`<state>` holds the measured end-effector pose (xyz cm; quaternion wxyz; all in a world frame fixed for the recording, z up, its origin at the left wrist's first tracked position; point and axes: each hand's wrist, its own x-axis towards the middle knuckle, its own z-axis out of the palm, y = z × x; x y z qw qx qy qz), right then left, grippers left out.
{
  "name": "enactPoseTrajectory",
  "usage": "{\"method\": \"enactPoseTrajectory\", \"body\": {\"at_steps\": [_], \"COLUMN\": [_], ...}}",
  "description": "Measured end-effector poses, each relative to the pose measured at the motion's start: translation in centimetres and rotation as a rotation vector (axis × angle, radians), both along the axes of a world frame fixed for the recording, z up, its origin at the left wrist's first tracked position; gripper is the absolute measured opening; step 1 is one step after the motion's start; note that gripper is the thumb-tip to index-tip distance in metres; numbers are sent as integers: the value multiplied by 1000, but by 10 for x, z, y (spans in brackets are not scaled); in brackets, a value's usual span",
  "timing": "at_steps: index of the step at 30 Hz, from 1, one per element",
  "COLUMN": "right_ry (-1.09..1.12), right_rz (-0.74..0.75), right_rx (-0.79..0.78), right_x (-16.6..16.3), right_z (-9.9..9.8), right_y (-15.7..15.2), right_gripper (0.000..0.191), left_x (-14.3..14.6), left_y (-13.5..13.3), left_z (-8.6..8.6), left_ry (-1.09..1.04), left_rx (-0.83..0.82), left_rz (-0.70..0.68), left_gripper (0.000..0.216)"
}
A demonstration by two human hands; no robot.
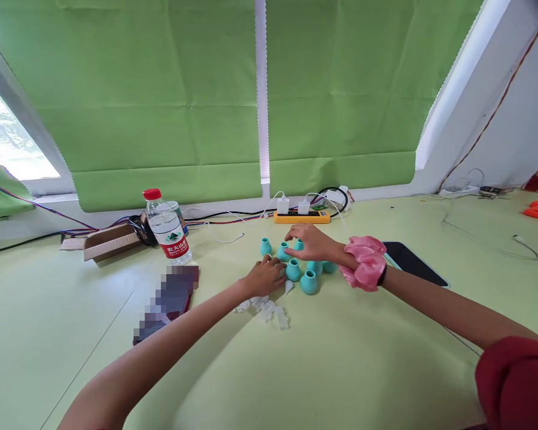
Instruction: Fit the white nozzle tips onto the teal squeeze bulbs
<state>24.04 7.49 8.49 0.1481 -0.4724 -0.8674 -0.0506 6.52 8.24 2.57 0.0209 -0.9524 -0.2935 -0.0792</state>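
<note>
Several small teal rubber bulbs (309, 282) stand in a cluster on the pale green table (349, 358). My right hand (311, 242), with a pink scrunchie (363, 263) on the wrist, reaches over the cluster and its fingertips pinch one teal bulb (298, 244) at the back. My left hand (265, 276) rests with curled fingers beside a bulb (293, 270) at the cluster's left; what it holds is hidden. Several clear plastic tips (269, 310) lie just below my left hand.
A water bottle (167, 228) with a red cap stands at the left by an open cardboard box (110, 240). A yellow power strip (302, 215) with chargers and cables lies behind the bulbs. A dark phone (412, 263) lies right; a blurred dark item (170, 298) lies left.
</note>
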Motion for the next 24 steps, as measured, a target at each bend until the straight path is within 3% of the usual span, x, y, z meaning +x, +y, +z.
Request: {"method": "enactPoseTrajectory", "body": {"at_steps": [5,13,16,19,21,24], "right_ry": [-186,-214,-155,26,63,33], "right_rz": [155,-51,-67,70,193,256], "right_rx": [-59,-33,55,134,42,-86], "right_x": [4,14,3,-14,-26,-41], "right_z": [-14,-21,-20,-29,-42,-65], "right_y": [-26,-9,-23,-57,-80,-95], "right_gripper": [32,26,34,47,60,73], "left_x": [-9,-46,-56,-64,-68,-68], "left_y": [-5,-31,-38,-51,-62,-72], "left_z": [4,13,10,2,-6,-18], "left_ry": [65,81,64,13,-14,-31], "left_rx": [10,53,109,145,148,145], "left_rz": [-45,-85,25,238,329,325], "left_gripper": [23,36,43,50,55,60]}}
